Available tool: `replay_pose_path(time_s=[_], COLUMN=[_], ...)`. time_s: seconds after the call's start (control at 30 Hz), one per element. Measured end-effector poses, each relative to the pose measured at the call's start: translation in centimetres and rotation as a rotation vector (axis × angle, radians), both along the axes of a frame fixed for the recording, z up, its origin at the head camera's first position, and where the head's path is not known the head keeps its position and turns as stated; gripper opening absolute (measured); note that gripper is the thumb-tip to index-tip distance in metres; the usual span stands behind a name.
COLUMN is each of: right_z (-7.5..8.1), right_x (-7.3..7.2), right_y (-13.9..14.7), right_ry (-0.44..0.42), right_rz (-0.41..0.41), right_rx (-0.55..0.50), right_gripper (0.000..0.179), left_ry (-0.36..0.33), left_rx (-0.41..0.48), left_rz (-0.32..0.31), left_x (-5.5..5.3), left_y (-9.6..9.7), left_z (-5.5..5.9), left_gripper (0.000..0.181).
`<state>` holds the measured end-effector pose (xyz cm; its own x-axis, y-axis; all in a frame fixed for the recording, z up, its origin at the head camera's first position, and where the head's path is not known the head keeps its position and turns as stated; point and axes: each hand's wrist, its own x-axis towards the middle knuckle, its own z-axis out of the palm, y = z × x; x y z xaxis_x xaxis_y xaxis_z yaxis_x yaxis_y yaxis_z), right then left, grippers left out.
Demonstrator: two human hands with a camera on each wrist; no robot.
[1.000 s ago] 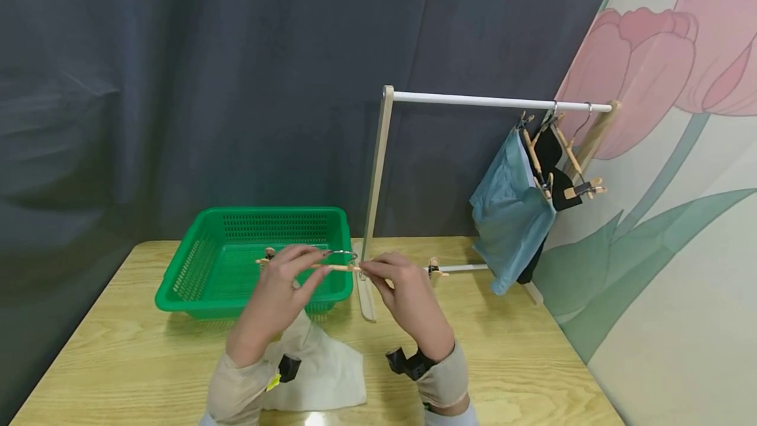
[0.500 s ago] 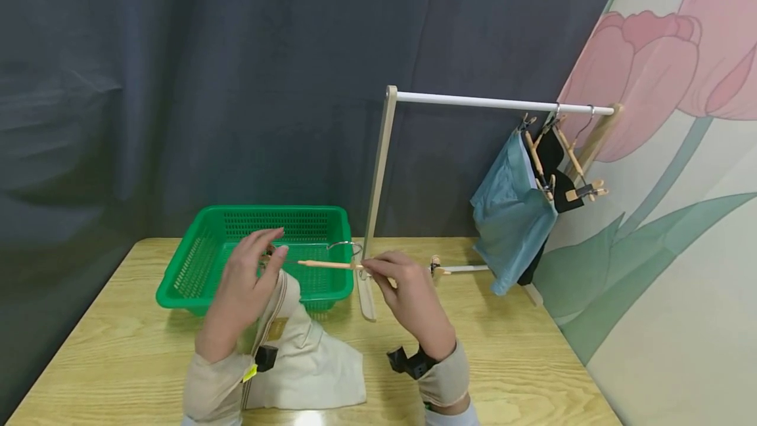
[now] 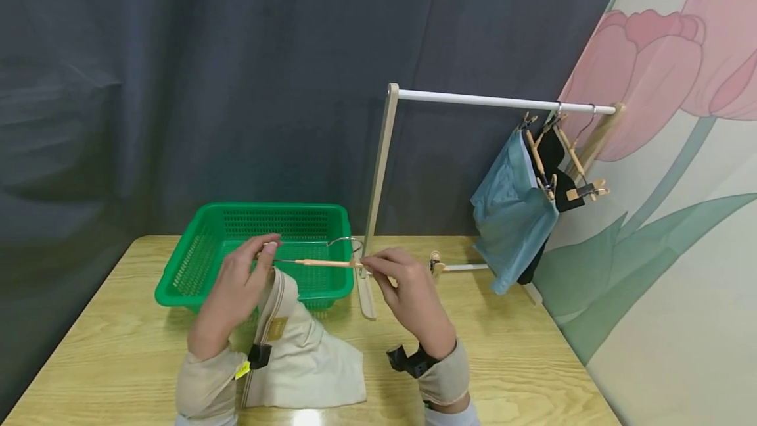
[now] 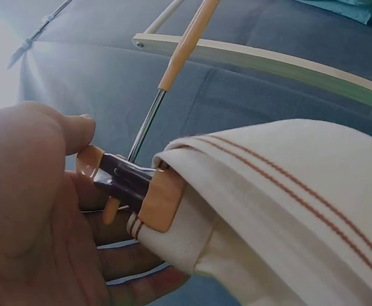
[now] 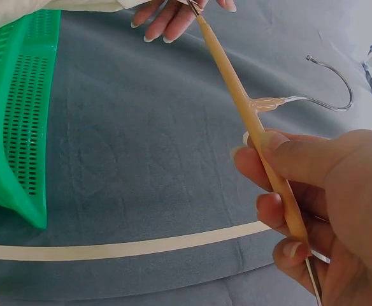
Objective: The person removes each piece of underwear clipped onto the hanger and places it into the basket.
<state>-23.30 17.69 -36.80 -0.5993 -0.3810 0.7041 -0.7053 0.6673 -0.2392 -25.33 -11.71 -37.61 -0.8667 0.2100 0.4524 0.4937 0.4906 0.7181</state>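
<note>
As right fingers (image 5: 270, 207) grip the tan wooden hanger (image 3: 324, 263), loose left fingers (image 4: 132, 258) cup clipped cream cloth (image 3: 322, 373); opposite tan-and-black clip (image 3: 436, 265) likely next!

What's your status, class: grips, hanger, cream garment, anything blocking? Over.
Left grip on clip; right grip holding hanger. Cream garment: edge in clip, lower part on table. Green basket beyond; no obstruction seen.

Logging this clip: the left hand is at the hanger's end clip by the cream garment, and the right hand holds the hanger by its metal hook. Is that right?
Not quite: the right hand grips the hanger's tan bar, not its metal hook, as the right wrist view shows. The left hand is indeed at the end clip by the cream garment.
</note>
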Motion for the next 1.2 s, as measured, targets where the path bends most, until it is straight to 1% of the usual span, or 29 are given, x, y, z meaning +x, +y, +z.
replay_pose_path(time_s=[0.1, 0.23, 0.3, 0.47, 0.53, 0.6, 0.73, 0.93, 1.2], right_z=[-0.1, -0.1, -0.1, -0.2, -0.1, -0.1, -0.1, 0.1, 0.2], right_x=[-0.1, -0.2, -0.2, -0.1, -0.1, -0.1, -0.2, -0.2, -0.1], right_y=[-0.1, 0.0, 0.0, 0.1, 0.0, 0.0, 0.1, 0.1, 0.1], right_ry=[0.0, -0.004, -0.011, -0.034, -0.039, -0.041, -0.043, -0.038, -0.043], right_rz=[0.003, -0.002, -0.002, 0.007, 0.009, 0.01, 0.016, 0.022, 0.024], right_rx=[0.001, -0.002, -0.006, -0.014, -0.016, -0.017, -0.019, -0.021, -0.025], right_gripper=[0.022, 0.024, 0.024, 0.025, 0.026, 0.026, 0.026, 0.026, 0.026], left_ry=[0.004, 0.026, 0.032, 0.047, 0.056, 0.067, 0.081, 0.108, 0.128], left_rx=[-0.011, 0.004, 0.039, 0.178, 0.221, 0.245, 0.263, 0.277, 0.28], left_rz=[-0.003, -0.026, -0.051, -0.128, -0.146, -0.155, -0.152, -0.126, -0.109], left_x=[-0.1, -0.7, -1.1, -1.8, -1.9, -2.0, -2.1, -2.2, -2.0], left_y=[-0.2, -0.3, -0.4, -0.4, -0.4, -0.3, -0.3, -0.1, -0.1], left_z=[-0.2, -0.6, -0.8, -1.3, -1.4, -1.5, -1.5, -1.4, -1.4], left_gripper=[0.042, 0.036, 0.034, 0.031, 0.03, 0.03, 0.029, 0.028, 0.028])
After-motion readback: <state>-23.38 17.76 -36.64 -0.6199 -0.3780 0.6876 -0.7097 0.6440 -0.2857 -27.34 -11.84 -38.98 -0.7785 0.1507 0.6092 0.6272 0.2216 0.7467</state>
